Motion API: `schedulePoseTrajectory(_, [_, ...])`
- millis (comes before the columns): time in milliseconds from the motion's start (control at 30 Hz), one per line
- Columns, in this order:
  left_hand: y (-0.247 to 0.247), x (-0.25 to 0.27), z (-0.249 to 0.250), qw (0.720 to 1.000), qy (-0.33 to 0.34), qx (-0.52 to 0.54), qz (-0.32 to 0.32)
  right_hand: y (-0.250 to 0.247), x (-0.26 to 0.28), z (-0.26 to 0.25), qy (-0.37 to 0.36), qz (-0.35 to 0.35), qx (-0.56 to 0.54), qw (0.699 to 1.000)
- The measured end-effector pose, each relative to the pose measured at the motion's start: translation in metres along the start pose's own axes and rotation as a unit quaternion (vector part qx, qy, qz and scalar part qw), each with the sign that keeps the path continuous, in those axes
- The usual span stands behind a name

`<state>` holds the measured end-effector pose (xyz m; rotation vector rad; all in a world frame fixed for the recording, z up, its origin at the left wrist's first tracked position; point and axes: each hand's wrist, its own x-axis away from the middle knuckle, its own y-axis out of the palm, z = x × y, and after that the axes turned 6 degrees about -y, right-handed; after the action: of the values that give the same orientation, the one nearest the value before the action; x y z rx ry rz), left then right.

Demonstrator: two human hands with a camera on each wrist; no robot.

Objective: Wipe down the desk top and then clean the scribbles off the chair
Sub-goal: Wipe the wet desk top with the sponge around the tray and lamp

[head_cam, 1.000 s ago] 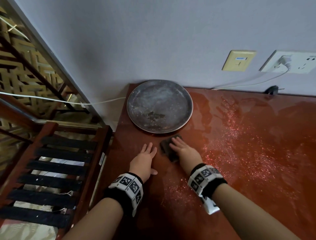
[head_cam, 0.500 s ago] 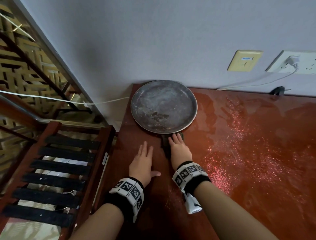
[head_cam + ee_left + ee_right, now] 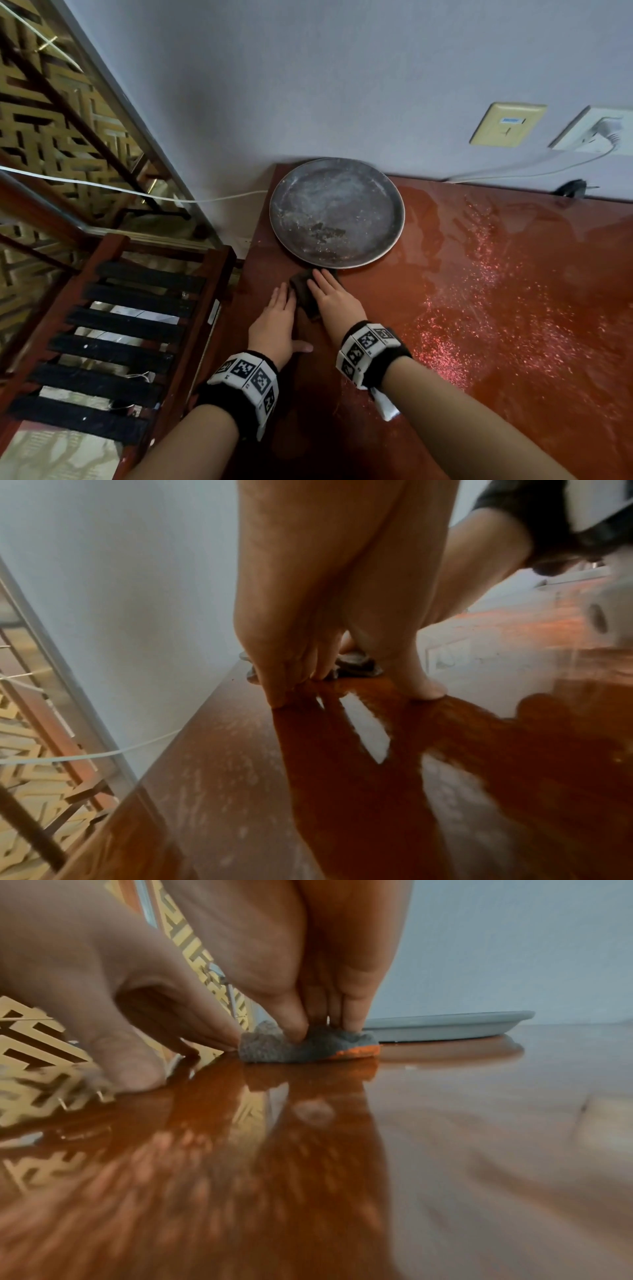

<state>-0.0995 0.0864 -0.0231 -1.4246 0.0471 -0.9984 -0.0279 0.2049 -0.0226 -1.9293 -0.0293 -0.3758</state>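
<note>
Under the right hand (image 3: 334, 296), flat fingers are pressing a small dark grey cloth (image 3: 303, 291) onto the glossy red-brown tabletop (image 3: 479, 308); just ahead is lying the round grey metal tray (image 3: 337, 212), while the open left hand (image 3: 275, 320) is resting alongside.

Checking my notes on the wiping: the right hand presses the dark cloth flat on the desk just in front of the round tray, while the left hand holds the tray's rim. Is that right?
Not quite. The left hand lies flat on the desk beside the cloth, not holding the tray; the head view shows it. The right hand does press the cloth down just in front of the tray.
</note>
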Motion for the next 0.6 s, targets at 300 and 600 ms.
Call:
schedulePoseTrajectory(300, [0.001, 0.003, -0.001, 1.0, 0.007, -0.017, 0.0, -0.019, 0.027, 0.049, 0.199, 0.078, -0.039, 0.976])
schedulePoseTrajectory(600, [-0.003, 0.003, 0.002, 1.0, 0.007, -0.029, -0.011, -0.024, 0.026, 0.055, 0.132, 0.014, -0.035, 0.991])
